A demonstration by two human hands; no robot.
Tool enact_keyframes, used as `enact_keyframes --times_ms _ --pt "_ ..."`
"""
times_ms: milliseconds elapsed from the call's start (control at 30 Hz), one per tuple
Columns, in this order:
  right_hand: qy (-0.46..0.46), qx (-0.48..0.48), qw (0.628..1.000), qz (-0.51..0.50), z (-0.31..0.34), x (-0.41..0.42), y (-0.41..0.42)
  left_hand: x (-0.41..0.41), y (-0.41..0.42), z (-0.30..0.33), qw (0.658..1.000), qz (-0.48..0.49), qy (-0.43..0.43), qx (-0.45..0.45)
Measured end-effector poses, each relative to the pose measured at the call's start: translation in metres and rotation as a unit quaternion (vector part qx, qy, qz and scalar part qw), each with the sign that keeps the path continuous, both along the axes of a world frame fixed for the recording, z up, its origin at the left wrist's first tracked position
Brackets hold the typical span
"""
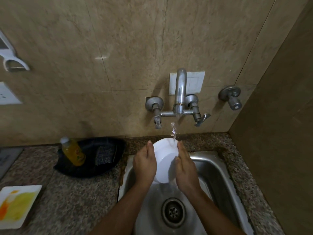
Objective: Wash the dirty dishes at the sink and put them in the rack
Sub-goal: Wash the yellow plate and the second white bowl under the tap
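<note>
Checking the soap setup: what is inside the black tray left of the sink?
The black tray holds a yellow soap bottle and a dark scrub pad. Whatever lies under them is covered.

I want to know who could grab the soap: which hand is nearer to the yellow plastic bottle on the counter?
Left. The left hand grips the white round plate on the side facing the yellow plastic bottle; the right hand is beyond the plate.

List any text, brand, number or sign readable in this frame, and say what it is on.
None can be read.
Yellow bottle: it has a label, but the print is too blurred to read.
Grey panel at the left edge: faint marks, illegible.
White plate, tap, wall switch: no text visible.
</note>
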State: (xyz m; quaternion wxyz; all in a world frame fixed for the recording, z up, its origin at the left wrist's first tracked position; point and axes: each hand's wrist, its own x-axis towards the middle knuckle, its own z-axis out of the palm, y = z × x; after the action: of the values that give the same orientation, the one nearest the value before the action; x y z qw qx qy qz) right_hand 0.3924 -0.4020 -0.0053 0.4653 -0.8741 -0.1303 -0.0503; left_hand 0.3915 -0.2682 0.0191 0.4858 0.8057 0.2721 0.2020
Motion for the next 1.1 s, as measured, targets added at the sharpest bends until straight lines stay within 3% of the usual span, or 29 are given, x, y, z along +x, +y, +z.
enact_keyframes --times_ms 33,133,267,400,500,633,700,767,800,933,1100 --pt "-0.006 -0.002 1.0 -0.01 0.003 -0.002 0.003 0.0 -0.001 0.002 1.0 0.013 0.002 -0.009" --pt "-0.113 -0.048 0.988 0.092 0.01 -0.011 0.012 0.002 0.001 0.002 1.0 0.03 0.007 -0.005" --pt "-0.042 -0.008 0.999 0.014 0.004 -0.002 0.014 -0.002 -0.002 -0.004 1.0 0.026 0.008 0.011" --pt "-0.087 -0.058 0.992 0.073 0.002 -0.002 0.011 -0.001 0.005 -0.003 0.999 0.054 0.001 0.002" --pt "-0.005 -0.008 1.0 0.006 0.002 0.002 0.009 -0.001 0.004 0.003 0.998 0.066 0.004 -0.008" --pt "-0.092 -0.034 0.992 0.082 0.003 -0.002 0.008 0.002 0.008 0.006 0.988 0.118 0.002 -0.096" --pt "0.013 0.059 0.998 0.022 -0.001 0.005 0.002 0.001 0.009 0.008 0.977 0.13 0.009 -0.166" --pt "0.2 0.232 0.949 -0.071 -0.003 0.012 0.0 0.001 0.006 0.012 0.959 0.139 0.006 -0.249" --pt "0.248 0.298 0.917 -0.09 -0.001 0.013 0.0 0.001 0.006 0.012 0.953 0.138 0.008 -0.271" --pt "0.237 0.316 0.913 -0.104 0.012 0.017 -0.005 -0.001 0.019 0.003 0.966 0.083 0.027 -0.245" --pt "0.19 0.142 0.971 -0.022 0.017 0.033 -0.007 0.015 0.019 0.014 0.975 -0.166 0.079 -0.121"
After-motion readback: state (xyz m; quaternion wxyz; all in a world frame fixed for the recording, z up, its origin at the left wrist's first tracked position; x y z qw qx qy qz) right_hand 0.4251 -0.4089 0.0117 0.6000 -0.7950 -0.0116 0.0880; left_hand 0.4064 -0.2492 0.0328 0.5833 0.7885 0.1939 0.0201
